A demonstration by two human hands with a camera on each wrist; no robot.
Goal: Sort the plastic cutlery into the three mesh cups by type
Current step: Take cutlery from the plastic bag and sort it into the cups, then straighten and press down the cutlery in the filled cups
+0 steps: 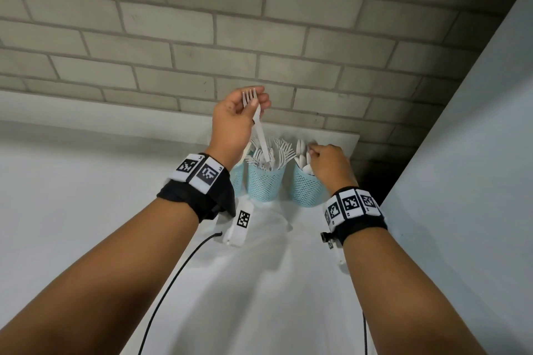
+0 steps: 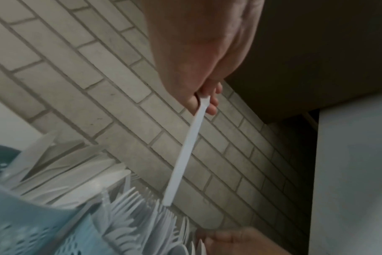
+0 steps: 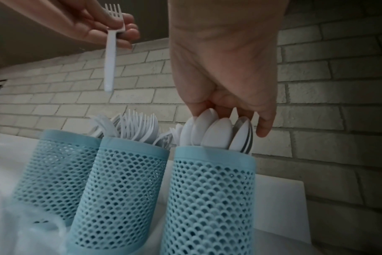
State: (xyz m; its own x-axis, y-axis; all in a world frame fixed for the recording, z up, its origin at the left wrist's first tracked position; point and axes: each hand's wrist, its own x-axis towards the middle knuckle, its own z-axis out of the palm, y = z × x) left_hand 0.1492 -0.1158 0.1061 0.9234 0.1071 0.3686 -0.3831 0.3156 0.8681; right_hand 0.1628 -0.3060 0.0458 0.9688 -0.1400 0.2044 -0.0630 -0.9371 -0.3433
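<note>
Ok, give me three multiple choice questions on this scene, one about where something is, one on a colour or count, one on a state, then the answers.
1. The fork in the left hand hangs over which cup?
A. right cup
B. middle cup
C. no cup

2. The mesh cups are:
A. light blue
B. red
C. black

3. The right hand is:
A. flat on the table
B. gripping spoon bowls
C. holding a knife

Answers: B, the handle points down at the middle cup of forks. A, all three look light blue. B, its fingers curl round the spoons in the right cup.
</note>
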